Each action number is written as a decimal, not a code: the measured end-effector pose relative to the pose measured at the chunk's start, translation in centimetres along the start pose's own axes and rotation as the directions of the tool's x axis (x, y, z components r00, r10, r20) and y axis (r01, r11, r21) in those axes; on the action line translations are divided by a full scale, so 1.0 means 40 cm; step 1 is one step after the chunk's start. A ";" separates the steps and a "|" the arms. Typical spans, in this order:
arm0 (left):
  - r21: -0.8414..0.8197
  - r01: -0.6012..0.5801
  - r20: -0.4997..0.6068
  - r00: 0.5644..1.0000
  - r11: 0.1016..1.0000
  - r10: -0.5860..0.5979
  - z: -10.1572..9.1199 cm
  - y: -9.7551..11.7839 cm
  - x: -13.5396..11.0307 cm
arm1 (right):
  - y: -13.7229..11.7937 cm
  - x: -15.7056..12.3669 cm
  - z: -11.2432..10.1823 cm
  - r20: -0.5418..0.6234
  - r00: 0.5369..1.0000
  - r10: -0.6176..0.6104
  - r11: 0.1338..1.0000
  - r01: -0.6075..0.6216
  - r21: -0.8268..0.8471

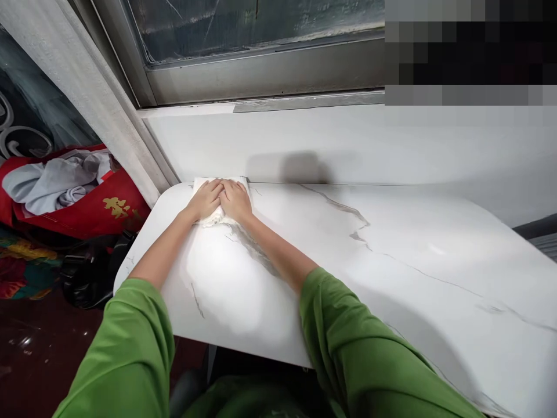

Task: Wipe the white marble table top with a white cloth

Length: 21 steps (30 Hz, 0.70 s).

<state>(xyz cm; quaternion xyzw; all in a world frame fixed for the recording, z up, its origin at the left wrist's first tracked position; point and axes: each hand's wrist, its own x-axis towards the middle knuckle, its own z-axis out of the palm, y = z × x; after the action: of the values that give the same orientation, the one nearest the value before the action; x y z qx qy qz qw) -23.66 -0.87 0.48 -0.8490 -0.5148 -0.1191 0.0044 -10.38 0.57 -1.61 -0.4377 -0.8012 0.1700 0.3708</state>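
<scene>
Free room relative to the cloth point(214, 218): to its right, a long bare run of surface point(391, 249), OK for a flat sweep along the wall point(278, 139). Beyond the cloth, that wall blocks travel straight on. To its left, only a short strip up to the surface's rounded corner, then the pale upright strip point(93, 93) and, past that, the red bag point(82, 220). Near side of the cloth: open pocket between the left forearm point(161, 252) and right forearm point(282, 249); both block low sideways passes, clearance underneath unreadable. Left hand point(205, 201) and right hand point(236, 200) cover the cloth's middle; corners exposed.
</scene>
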 end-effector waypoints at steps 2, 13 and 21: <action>-0.020 -0.017 0.008 1.000 1.000 0.017 -0.007 0.011 -0.044 | -0.024 -0.035 -0.003 0.018 1.000 0.014 0.999 -0.015 0.031; -0.033 -0.023 0.047 0.999 0.999 0.025 -0.136 0.074 -0.501 | -0.333 -0.319 0.050 0.183 0.983 -0.017 0.935 -0.049 0.351; -0.055 0.070 0.091 0.994 0.996 -0.065 -0.169 0.029 -0.580 | -0.410 -0.327 0.089 0.232 0.968 -0.094 0.925 -0.001 0.380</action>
<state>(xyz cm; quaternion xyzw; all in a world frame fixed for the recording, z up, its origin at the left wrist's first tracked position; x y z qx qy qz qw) -34.22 -22.55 2.38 -0.8353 -0.5393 -0.0960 -0.0475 -17.99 -19.24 -0.02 -0.3147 -0.8034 0.3648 0.3500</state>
